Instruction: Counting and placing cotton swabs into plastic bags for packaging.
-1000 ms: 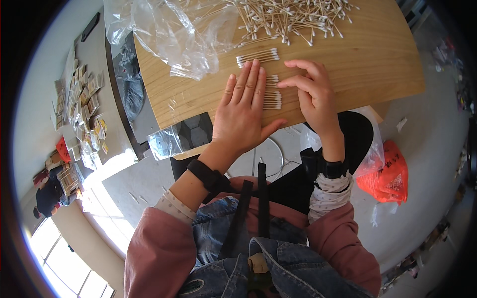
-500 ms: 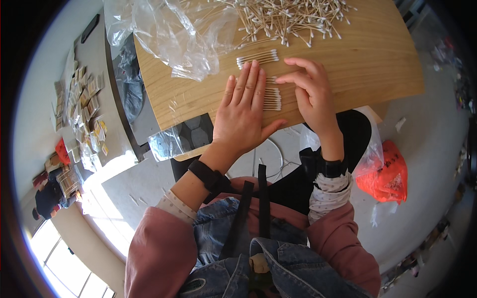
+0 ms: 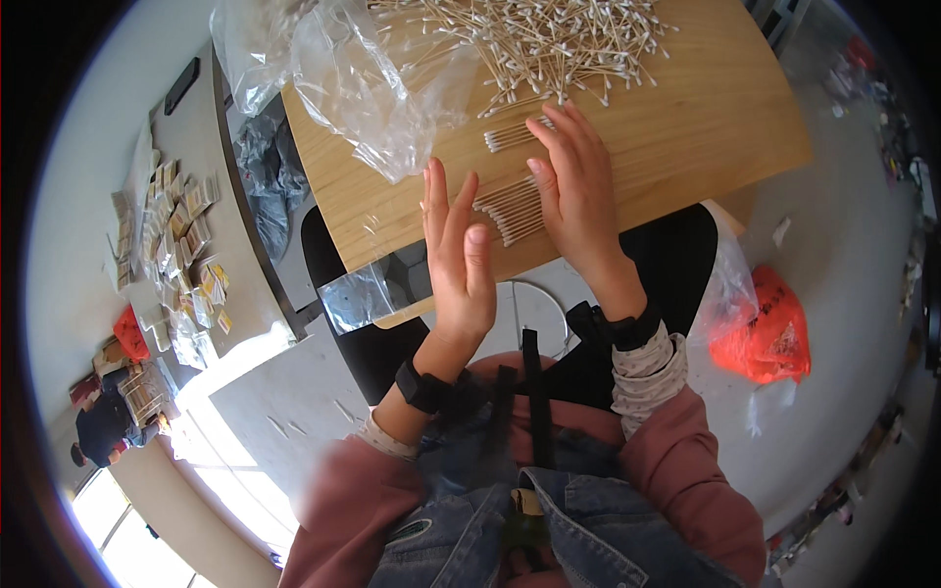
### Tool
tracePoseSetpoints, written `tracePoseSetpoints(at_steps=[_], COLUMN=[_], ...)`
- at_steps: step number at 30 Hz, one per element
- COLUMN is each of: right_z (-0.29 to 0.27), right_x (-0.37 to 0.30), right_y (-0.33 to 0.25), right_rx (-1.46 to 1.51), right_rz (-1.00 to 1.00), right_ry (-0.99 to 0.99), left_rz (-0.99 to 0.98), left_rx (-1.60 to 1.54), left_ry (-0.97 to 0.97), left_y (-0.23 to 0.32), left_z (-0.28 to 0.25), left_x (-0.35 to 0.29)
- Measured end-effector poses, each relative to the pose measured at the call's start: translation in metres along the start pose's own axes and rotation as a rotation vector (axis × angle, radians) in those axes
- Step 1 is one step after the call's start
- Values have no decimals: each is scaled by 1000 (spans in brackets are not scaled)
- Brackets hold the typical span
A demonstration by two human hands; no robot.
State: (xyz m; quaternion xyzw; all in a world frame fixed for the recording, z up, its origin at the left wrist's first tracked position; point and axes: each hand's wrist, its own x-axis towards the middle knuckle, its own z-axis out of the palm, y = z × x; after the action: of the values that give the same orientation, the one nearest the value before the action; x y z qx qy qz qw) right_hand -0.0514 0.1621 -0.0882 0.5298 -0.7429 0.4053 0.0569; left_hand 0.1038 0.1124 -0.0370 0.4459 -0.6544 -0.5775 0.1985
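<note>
On the table, a near row of cotton swabs [image 3: 512, 210] lies side by side between my two hands. My left hand [image 3: 459, 265] stands on edge at the row's left end, its fingers stretched out and nothing held. At the right end of that row my right hand [image 3: 581, 201] is open, its fingers extended and hiding the swabs' right tips. Whether either palm touches the tips I cannot tell. A smaller group of aligned swabs [image 3: 512, 136] lies just beyond, partly behind my right fingertips. Farther back spreads a large loose pile of cotton swabs [image 3: 578, 44].
A crumpled clear plastic bag [image 3: 368, 108] covers the far left of the wooden table [image 3: 716, 118]. An orange-red plastic bag [image 3: 769, 333] sits on the floor to the right. Many small packages [image 3: 186, 230] lie on a grey surface at left, near a dark phone-like object [image 3: 182, 85].
My left hand has lifted off the near swabs and turned on edge at their left. My right hand has moved in with its fingers straightened, and the near row now shows.
</note>
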Motion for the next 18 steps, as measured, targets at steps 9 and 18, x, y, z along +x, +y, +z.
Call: tracePoseSetpoints(at_steps=[9, 18], right_z=[30, 57], right_x=[-3, -19], right_y=[-7, -56], right_rx=[-267, -144], right_rz=[-131, -29], right_ry=[-215, -252], left_rz=[217, 199], left_rx=[-579, -654], left_ry=[12, 198], left_y=[-38, -47], left_z=[18, -10], left_x=[16, -4])
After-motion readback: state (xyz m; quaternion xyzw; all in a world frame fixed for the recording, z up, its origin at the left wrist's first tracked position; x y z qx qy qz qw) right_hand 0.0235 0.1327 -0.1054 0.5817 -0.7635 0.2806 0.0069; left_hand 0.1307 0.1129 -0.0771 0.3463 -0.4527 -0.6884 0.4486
